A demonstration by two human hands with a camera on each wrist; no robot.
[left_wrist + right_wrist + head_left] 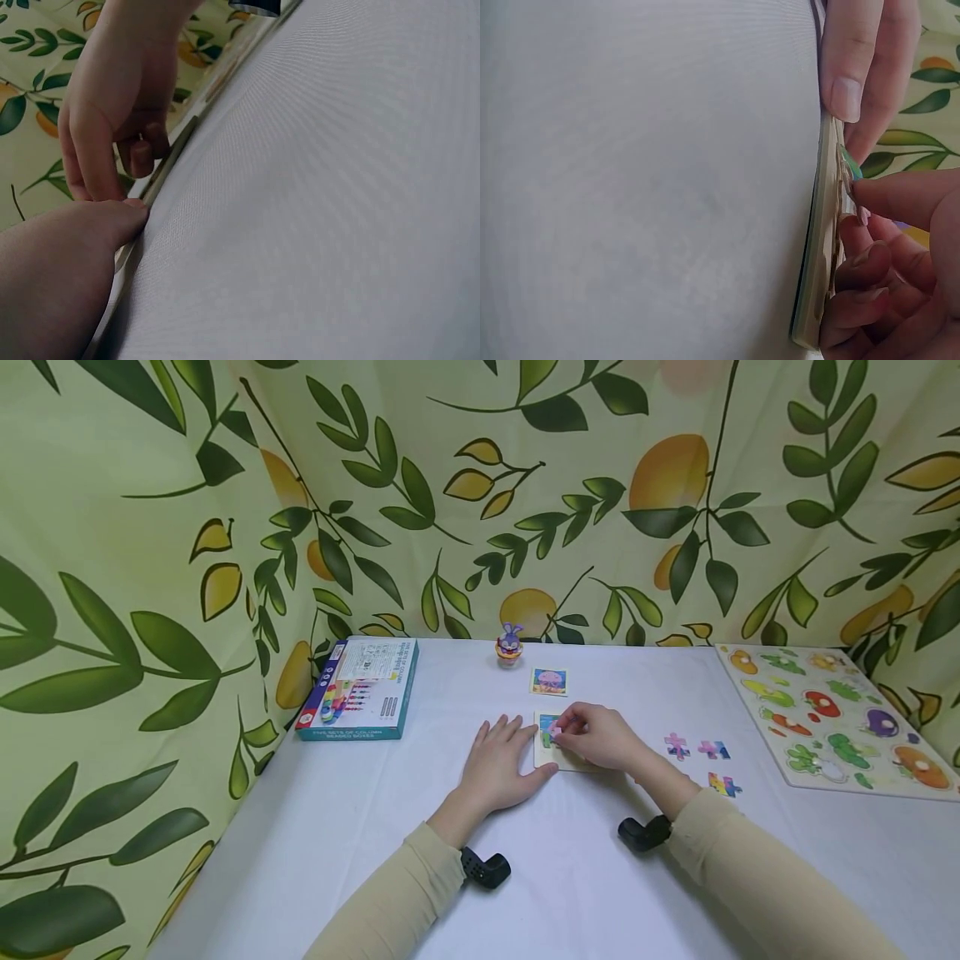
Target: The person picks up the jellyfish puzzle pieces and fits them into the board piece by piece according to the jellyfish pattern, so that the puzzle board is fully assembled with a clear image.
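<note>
My left hand (491, 770) lies palm down on the white cloth, fingers spread, at the left side of a small jigsaw board (546, 762). Its thumb touches the board's lower left corner. My right hand (600, 737) reaches over the board from the right and pinches a jigsaw piece (863, 217) between thumb and fingers. In the right wrist view this piece shows pink and green and is tilted at the board's top face. Part of the board is hidden under the right hand. Loose jigsaw pieces (677, 746) lie just right of that hand.
Behind the board lies a small picture card (550, 682), with a purple-eared toy figure (508, 646) farther back. A boxed set (360, 689) sits at the back left. At the right is a vegetable puzzle board (847, 722). Leaf-patterned cloth (480, 485) hangs behind the table.
</note>
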